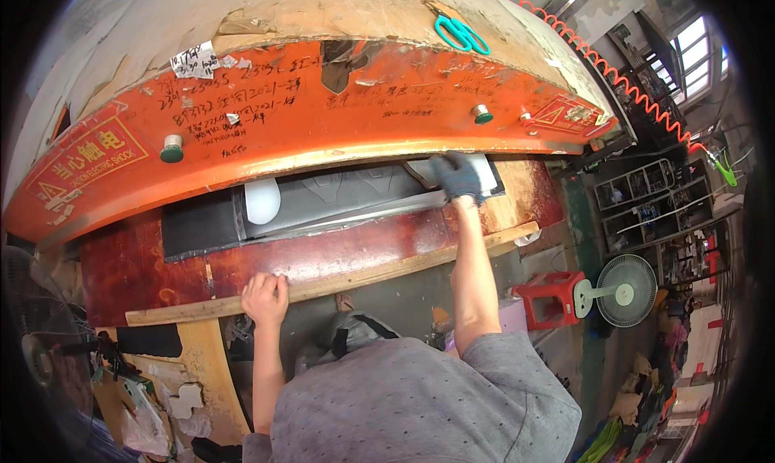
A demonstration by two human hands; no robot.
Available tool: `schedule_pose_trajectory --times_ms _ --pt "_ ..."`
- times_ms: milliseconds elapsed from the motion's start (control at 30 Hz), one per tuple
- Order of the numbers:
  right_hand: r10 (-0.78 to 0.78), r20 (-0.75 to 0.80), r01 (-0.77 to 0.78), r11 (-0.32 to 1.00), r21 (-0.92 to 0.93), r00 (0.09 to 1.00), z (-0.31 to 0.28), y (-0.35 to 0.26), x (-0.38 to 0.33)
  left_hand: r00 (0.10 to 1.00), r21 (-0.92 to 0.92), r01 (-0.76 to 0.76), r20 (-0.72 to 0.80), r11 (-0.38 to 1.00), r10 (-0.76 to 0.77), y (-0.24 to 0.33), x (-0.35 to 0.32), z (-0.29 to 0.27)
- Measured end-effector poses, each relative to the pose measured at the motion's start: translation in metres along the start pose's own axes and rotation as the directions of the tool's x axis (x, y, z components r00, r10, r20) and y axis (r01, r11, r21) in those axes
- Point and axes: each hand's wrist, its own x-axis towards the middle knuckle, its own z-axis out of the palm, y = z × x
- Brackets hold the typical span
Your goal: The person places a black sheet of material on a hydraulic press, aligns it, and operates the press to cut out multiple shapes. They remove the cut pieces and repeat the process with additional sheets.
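Crush hazard: right hand (460,178)
Orange press (323,128) above could descend; left hand (265,298) curls at worktop (347,257); grips unclear.

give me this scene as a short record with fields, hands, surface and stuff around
left hand: bare left hand, fingers curled at the pale wooden strip along the near table edge
right hand: right hand in a dark blue-grey glove, at the right end of the dark grey moulded sheet
surface: glossy dark red tabletop
behind: orange metal machine front
on top: teal-handled scissors
right side: red plastic stool, round grey fan
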Motion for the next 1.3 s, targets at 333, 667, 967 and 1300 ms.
schedule_pose_trajectory --times_ms 333,667,967,1300 --pt "-0.587 -0.305 0.598 0.799 -0.067 0.75 -0.011 0.005 0.06 0.989 -0.017 -0.116 -0.093 0.993 0.114 -0.041 0.094 0.049" --pt "-0.028 0.795 0.339 0.913 -0.226 0.606 0.111 0.26 -0.222 0.975 0.225 -0.215 0.004 0.95 0.22 -0.08 0.186 0.088" --pt "0.517 0.462 -0.226 0.805 -0.548 0.721 0.04 0.337 -0.236 0.976 0.186 -0.017 0.216 0.982 -0.024 -0.077 0.208 0.091" --pt "0.558 0.659 -0.713 0.7 -0.047 0.505 0.069 0.202 -0.177 0.936 0.076 0.15 0.309 0.986 -0.167 -0.08 0.235 0.101"
